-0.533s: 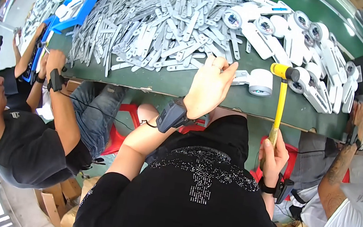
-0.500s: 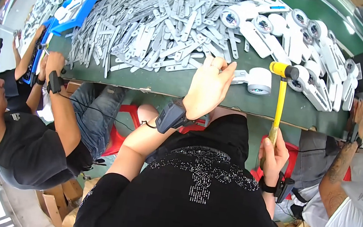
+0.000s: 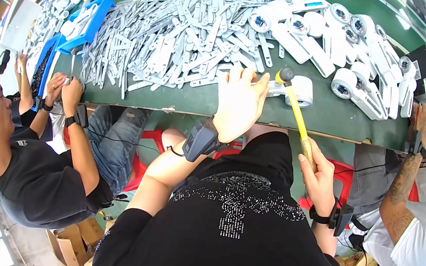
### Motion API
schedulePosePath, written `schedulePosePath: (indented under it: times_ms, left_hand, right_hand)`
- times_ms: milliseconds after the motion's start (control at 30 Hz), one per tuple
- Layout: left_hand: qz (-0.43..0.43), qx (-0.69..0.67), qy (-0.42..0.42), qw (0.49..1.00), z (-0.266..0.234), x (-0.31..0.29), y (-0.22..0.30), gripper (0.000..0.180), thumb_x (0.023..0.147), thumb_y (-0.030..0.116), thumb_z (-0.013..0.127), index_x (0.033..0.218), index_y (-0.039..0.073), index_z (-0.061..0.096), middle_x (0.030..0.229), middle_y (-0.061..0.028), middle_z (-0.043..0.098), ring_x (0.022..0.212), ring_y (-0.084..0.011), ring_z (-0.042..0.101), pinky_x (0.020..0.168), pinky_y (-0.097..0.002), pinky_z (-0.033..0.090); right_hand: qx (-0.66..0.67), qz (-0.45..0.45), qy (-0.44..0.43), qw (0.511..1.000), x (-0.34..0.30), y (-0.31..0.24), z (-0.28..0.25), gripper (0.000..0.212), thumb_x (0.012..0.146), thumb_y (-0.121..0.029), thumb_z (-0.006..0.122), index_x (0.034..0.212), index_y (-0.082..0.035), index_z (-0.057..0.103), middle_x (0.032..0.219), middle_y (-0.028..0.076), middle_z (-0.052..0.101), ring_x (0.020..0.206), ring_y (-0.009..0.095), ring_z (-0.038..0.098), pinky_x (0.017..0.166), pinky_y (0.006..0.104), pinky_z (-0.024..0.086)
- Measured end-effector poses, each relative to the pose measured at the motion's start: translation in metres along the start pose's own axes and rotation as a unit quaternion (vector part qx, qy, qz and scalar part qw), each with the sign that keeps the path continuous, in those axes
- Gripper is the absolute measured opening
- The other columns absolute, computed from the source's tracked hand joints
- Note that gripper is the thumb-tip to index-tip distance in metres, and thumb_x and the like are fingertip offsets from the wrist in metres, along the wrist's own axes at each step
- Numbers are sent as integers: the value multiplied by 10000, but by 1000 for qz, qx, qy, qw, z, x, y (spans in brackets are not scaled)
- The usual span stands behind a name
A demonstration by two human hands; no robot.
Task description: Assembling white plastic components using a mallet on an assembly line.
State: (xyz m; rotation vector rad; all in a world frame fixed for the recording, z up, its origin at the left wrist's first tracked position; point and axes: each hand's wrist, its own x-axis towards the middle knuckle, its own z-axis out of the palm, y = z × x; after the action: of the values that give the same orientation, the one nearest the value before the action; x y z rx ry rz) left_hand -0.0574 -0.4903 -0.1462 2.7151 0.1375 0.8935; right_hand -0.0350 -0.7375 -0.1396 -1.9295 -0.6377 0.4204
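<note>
My left hand rests at the front of the green table, its fingers bent over the narrow end of a white part with a round head. The part lies flat, and its narrow end is mostly hidden under my fingers. My right hand is wrapped round the lower handle of a mallet with a yellow shaft and a black-and-yellow head. The mallet slants up to the left, its head above the part, near my left fingertips. Just beyond my left hand spreads a heap of flat grey strips.
More white round-headed parts are piled at the back right. On the left are a blue tray and a person in black working with both hands. Another person in white works on the right, near a black box.
The mallet has tipped left, its head coming over the white part beside my left hand. My right hand has turned slightly with it. My left hand has shifted a little left.
</note>
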Motion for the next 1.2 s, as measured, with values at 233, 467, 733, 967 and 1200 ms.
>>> schedulePosePath:
  times_ms: [233, 467, 733, 967, 1200]
  left_hand:
    - [-94, -225, 8, 970, 11, -1, -12, 202, 820, 65, 654, 1021, 61, 671, 906, -97, 611, 881, -270, 577, 780, -351, 464]
    - [-110, -245, 12, 963, 11, -2, -10, 114, 810, 65, 669, 921, 45, 686, 905, -91, 642, 886, -244, 599, 780, -328, 482]
    - [-106, -255, 20, 961, 14, 0, -12, 116, 808, 54, 662, 914, 42, 706, 897, -109, 645, 892, -263, 578, 795, -344, 470]
    - [-97, -268, 28, 958, 14, 3, -11, 101, 782, 44, 649, 870, 42, 699, 857, -112, 655, 879, -303, 574, 801, -391, 457]
    - [-107, -280, 18, 954, 14, -4, -13, 111, 784, 90, 682, 886, 47, 685, 837, -111, 642, 853, -303, 567, 796, -400, 447]
  right_hand:
    - [41, 62, -29, 997, 1, -12, -6, 410, 898, -46, 590, 1288, 51, 504, 984, 142, 661, 855, 105, 588, 789, 255, 472]
    - [6, -2, 5, 1000, -1, -16, -8, 408, 903, -59, 583, 1290, 43, 503, 982, 146, 656, 826, 123, 581, 783, 254, 468]
    - [-19, -31, 12, 999, 1, -24, -14, 411, 897, -45, 582, 1293, 32, 502, 911, 147, 632, 766, 124, 549, 733, 257, 462]
    - [-20, 14, -28, 999, 8, -26, -17, 398, 896, -45, 586, 1280, 31, 511, 939, 151, 638, 779, 125, 547, 750, 251, 460]
    - [-31, 15, -42, 999, 5, -29, -16, 380, 905, -65, 573, 1262, 49, 512, 965, 154, 643, 805, 123, 563, 763, 249, 460]
